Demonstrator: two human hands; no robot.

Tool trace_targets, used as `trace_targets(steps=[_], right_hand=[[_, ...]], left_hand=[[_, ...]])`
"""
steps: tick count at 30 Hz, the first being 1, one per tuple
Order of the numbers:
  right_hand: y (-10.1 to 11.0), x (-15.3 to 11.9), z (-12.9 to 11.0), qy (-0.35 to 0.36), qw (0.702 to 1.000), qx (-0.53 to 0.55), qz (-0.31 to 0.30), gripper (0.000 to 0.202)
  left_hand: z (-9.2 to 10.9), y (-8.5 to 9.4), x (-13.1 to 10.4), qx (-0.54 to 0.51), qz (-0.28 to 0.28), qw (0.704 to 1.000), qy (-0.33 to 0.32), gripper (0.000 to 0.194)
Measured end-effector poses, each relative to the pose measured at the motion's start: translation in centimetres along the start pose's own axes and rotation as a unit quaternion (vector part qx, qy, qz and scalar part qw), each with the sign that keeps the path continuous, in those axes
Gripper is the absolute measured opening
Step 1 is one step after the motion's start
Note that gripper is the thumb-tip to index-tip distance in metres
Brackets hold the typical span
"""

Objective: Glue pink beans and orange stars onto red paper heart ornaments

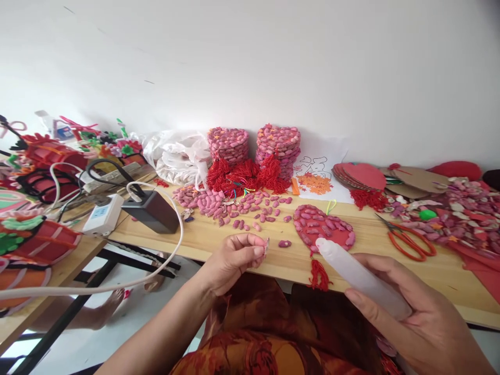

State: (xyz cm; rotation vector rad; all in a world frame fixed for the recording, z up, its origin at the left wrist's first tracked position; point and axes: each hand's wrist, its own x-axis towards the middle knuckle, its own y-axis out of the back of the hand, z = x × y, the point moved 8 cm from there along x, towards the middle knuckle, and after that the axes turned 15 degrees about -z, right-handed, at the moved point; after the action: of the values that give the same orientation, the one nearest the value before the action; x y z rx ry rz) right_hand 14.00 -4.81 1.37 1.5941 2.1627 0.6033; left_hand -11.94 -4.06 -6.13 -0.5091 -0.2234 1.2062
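The red disc [339,238], partly covered with pink peanut shells, lies flat on the bench [219,246] in front of the person, its tassel [320,276] hanging off at six o'clock and a yellow loop [331,207] sticking out near twelve. The tip of a pale tube [363,276] covers part of its lower edge; whether it touches the disc or hovers above cannot be told. The right hand [414,312], at about four o'clock from the disc, wraps its fingers around the tube, thumb along the near side; some fingertips are hidden behind the tube, and the wrist runs out of the frame at the lower right. At about eight o'clock, the left hand [234,260] is raised with its forearm slanting up from the bottom edge, thumb and forefinger pinching a small piece [266,246], seen nearly edge-on and hard to make out, the other fingers curled and partly hidden. A single shell [285,243] lies between that hand and the disc. Toward ten o'clock spreads a loose heap of shells [207,202], toward eleven stand two shell-covered drums [278,151], their bases hidden by red tassels, and toward three lie orange-handled scissors [410,242].
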Motion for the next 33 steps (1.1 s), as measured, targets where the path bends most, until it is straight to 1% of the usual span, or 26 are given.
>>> trace_targets(steps=[1,2,3,4,6,7,8,9,10,12,14,16,20,22,24,28,30,32,33], right_hand=[[0.0,0.0,0.3,-0.005,1.0,0.0,0.004,0.041],[0.1,0.0,0.6,-0.011,1.0,-0.001,0.008,0.042],[0.2,0.0,1.1,-0.018,1.0,-0.005,0.012,0.043],[0.4,0.1,1.5,-0.022,1.0,-0.014,0.014,0.043],[0.6,0.2,2.0,-0.012,0.999,-0.044,0.013,0.044],[0.7,0.3,2.1,0.001,0.998,-0.06,0.009,0.044],[0.7,0.3,2.0,0.012,0.997,-0.071,0.007,0.043],[0.7,0.2,2.0,0.016,0.997,-0.073,0.008,0.042],[0.7,0.1,2.1,0.007,0.998,-0.065,0.012,0.041],[0.6,-0.1,2.3,-0.022,0.999,-0.034,0.021,0.04],[0.2,-0.3,2.4,-0.044,0.999,-0.006,0.016,0.041],[-0.1,-0.3,2.3,-0.051,0.999,0.008,0.008,0.042],[0.1,-0.1,2.4,-0.036,0.999,-0.023,0.01,0.044],[0.3,0.0,3.1,-0.027,0.999,-0.045,0.006,0.045],[0.5,0.1,4.0,-0.013,0.998,-0.057,-0.004,0.046],[0.6,0.3,5.2,0.031,0.995,-0.093,-0.019,0.044],[0.5,0.4,5.0,0.042,0.995,-0.092,-0.02,0.043],[0.2,0.5,4.6,0.037,0.996,-0.08,-0.019,0.042],[0.3,0.5,4.4,0.029,0.997,-0.076,-0.005,0.042]], left_hand=[[0.5,0.3,-0.3,0.07,0.018,0.997,-0.009,0.025],[1.3,0.6,-0.6,0.155,0.039,0.987,-0.023,0.022],[2.1,0.6,-0.9,0.248,0.057,0.966,-0.043,0.019],[3.1,0.5,-1.2,0.34,0.073,0.935,-0.068,0.015],[4.6,-0.3,-1.9,0.486,0.094,0.859,-0.127,0.007],[5.1,-0.7,-2.1,0.534,0.097,0.826,-0.151,0.006],[5.3,-1.0,-2.3,0.567,0.096,0.801,-0.165,0.007],[5.4,-1.2,-2.3,0.588,0.096,0.785,-0.172,0.008],[5.5,-1.3,-2.3,0.601,0.095,0.775,-0.172,0.009],[5.4,-1.3,-2.3,0.604,0.095,0.773,-0.169,0.01],[5.4,-1.2,-2.2,0.584,0.096,0.788,-0.172,0.011],[5.4,-1.2,-2.1,0.567,0.095,0.8,-0.173,0.011],[5.0,-1.3,-2.1,0.567,0.094,0.803,-0.158,0.011],[4.6,-1.3,-2.3,0.555,0.091,0.813,-0.152,0.011],[3.9,-1.6,-2.6,0.549,0.073,0.819,-0.147,0.012],[2.3,-2.2,-3.4,0.582,0.033,0.802,-0.131,0.017],[2.0,-1.9,-3.8,0.59,0.034,0.797,-0.128,0.018],[2.1,-1.3,-3.9,0.584,0.045,0.801,-0.126,0.019],[2.3,-0.9,-3.8,0.58,0.053,0.804,-0.123,0.019]])
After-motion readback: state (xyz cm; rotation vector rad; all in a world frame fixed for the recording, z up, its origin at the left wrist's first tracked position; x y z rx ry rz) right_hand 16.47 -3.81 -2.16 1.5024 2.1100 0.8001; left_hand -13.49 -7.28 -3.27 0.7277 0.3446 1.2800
